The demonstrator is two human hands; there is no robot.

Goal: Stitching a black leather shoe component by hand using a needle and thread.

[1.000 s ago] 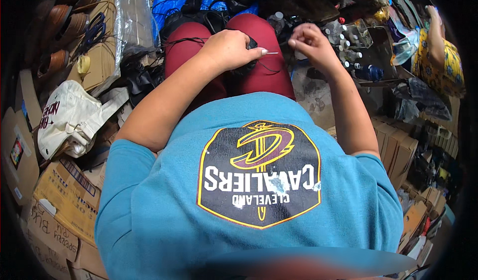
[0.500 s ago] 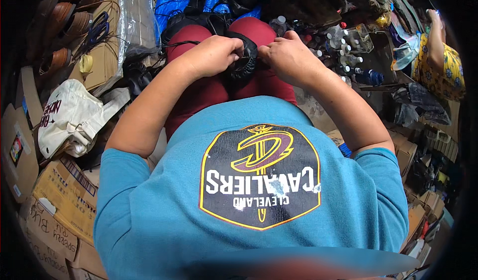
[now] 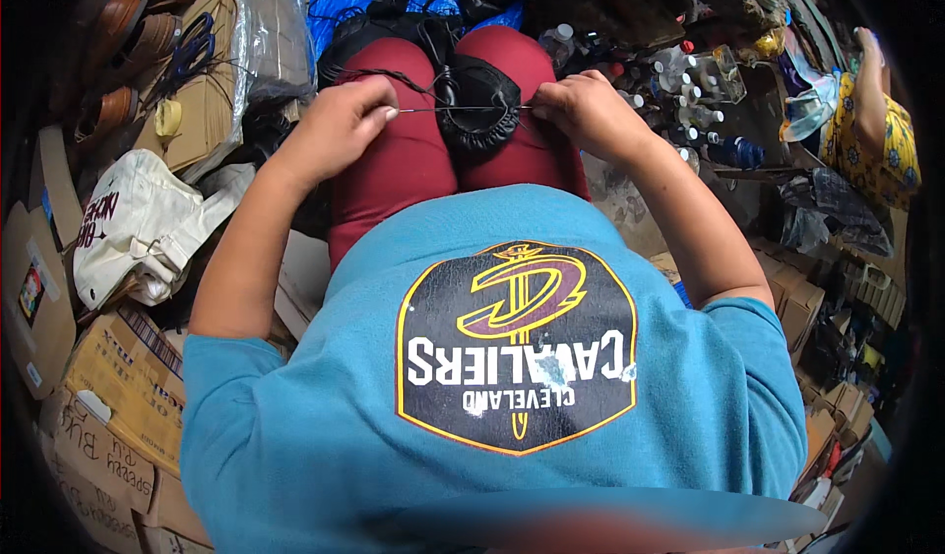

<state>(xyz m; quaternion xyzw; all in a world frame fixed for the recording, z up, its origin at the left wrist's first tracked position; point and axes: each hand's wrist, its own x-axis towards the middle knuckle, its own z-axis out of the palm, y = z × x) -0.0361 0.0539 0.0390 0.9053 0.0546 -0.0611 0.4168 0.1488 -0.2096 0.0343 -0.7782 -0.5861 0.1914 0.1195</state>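
Note:
A black shoe upper (image 3: pixel 489 76) with a puckered, gathered rim sits between my knees, its opening facing up. A thin dark thread (image 3: pixel 463 110) runs taut across it, to either side. My left hand (image 3: pixel 346 126) is closed in a pinch on the thread's left end, left of the shoe upper. On the other side, my right hand (image 3: pixel 596 113) pinches the right end beside the rim. A short silvery, needle-like bit shows at each set of fingertips, too small to make out fully. Neither hand touches the shoe upper.
Brown shoes (image 3: pixel 150 44) line the far left near a wrapped stack (image 3: pixel 273 37). A white cloth bag (image 3: pixel 148 229) lies at the left above cardboard boxes (image 3: pixel 128 382). Several plastic bottles (image 3: pixel 679 66) stand right of my knees. Another person's yellow-clothed arm (image 3: pixel 866 111) shows at the far right.
My hands have moved apart from close beside the shoe upper, the left one leftward and the right slightly right. The thread now shows stretched between them.

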